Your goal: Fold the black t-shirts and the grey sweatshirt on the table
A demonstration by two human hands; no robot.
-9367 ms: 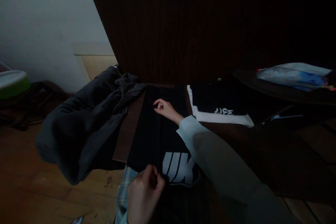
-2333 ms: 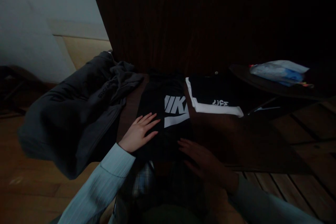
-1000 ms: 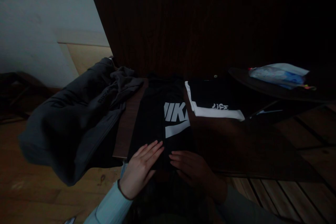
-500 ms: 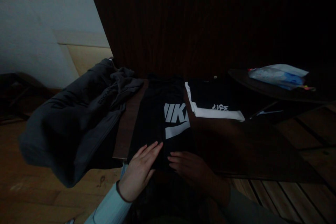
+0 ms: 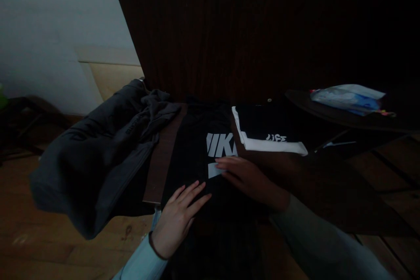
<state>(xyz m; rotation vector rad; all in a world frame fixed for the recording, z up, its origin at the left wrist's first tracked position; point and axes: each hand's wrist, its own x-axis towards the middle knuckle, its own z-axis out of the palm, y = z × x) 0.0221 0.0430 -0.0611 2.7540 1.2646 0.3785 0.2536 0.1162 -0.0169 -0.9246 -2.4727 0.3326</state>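
In front of me a black garment (image 5: 188, 148) with a large white print lies folded lengthwise on a dark brown table. My left hand (image 5: 180, 210) rests flat on its near part, fingers stretched out and a little apart. Over the lower part of the white print lies my right hand (image 5: 244, 177), its fingers extended and touching the cloth. To the right, a dark garment with a white border (image 5: 275, 145) and white lettering lies folded. Dark grey clothing (image 5: 98, 148) is heaped at the left, hanging over the table's edge.
A strip of the table top (image 5: 163, 153) shows between the grey clothing and the black garment. On a dark curved surface at the right lies a white and blue plastic package (image 5: 349, 98). A dark wooden panel (image 5: 229, 30) stands behind the table. Wooden flooring (image 5: 49, 240) shows below left.
My right hand has moved up and away from me, from the garment's near part onto the white print. My left hand stays near its place, with its fingers spread slightly more.
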